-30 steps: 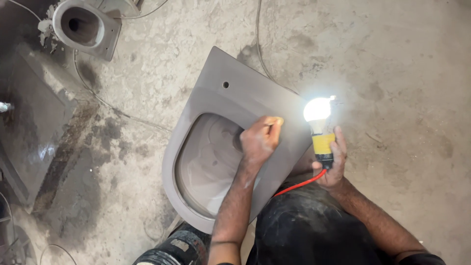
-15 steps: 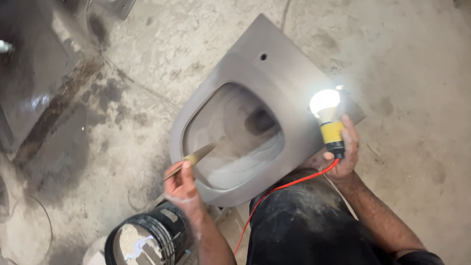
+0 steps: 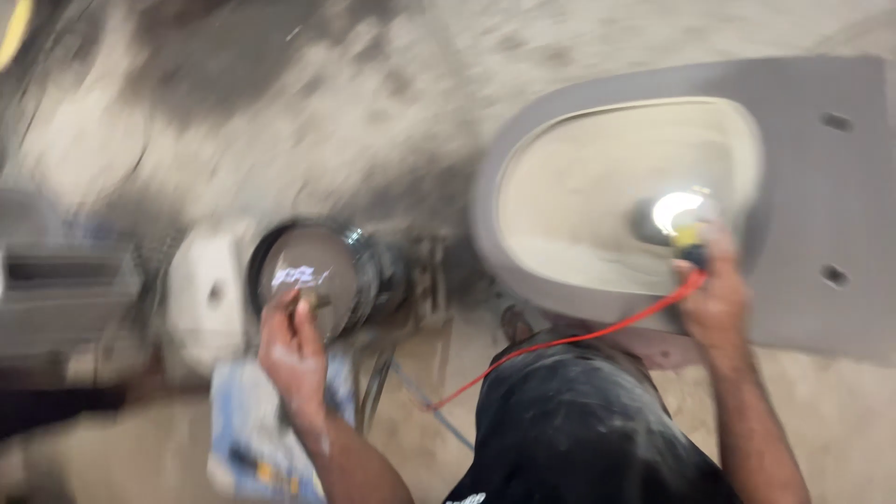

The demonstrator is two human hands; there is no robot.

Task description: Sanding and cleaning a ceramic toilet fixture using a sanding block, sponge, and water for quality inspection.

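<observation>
From the head view, we are seeing our left hand (image 3: 297,353) gripping a brush (image 3: 308,301) over the dark bucket (image 3: 317,280) at nine o'clock. Our right hand (image 3: 714,301) is clamping a lit lamp (image 3: 679,217) inside the grey basin (image 3: 821,196) at two o'clock.

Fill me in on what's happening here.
A person crouches over a grey unfired ceramic toilet bowl lying on a dusty floor. The right hand holds a lit bulb on a yellow holder with a red wire over the basin. The left hand dips a thin tool, blurred, into a round dark bucket of grey liquid.
</observation>
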